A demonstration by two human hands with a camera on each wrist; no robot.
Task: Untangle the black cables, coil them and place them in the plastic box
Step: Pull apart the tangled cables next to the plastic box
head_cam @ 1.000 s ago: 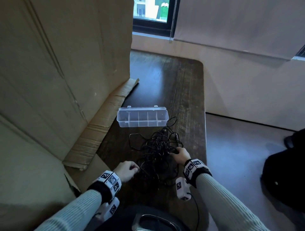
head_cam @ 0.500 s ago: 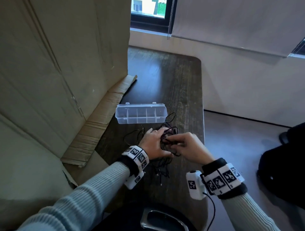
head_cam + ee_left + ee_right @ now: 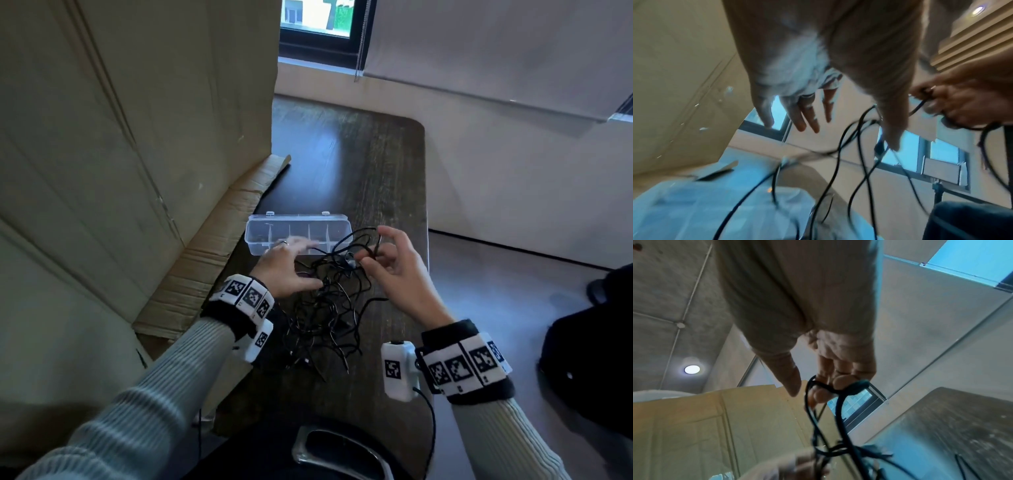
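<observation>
Cables (image 3: 325,308) lie in a black tangle on the table (image 3: 387,164), just on the near side of the box (image 3: 260,236), with several strands lifted off the wood. The right hand (image 3: 397,270) holds the raised part: in the right wrist view its curled fingers (image 3: 842,381) pinch a loop of cable (image 3: 838,402), which hangs down from them into the knot. The left hand (image 3: 284,267) is spread flat, fingers straight and apart, over the left side of the tangle and in front of the box; in the left wrist view the strands (image 3: 859,162) run under its thumb (image 3: 892,129), but it grips none of them. The box is clear plastic with dividers, lying crosswise. A big sheet of cardboard (image 3: 137,137) stands along the table's left edge.
</observation>
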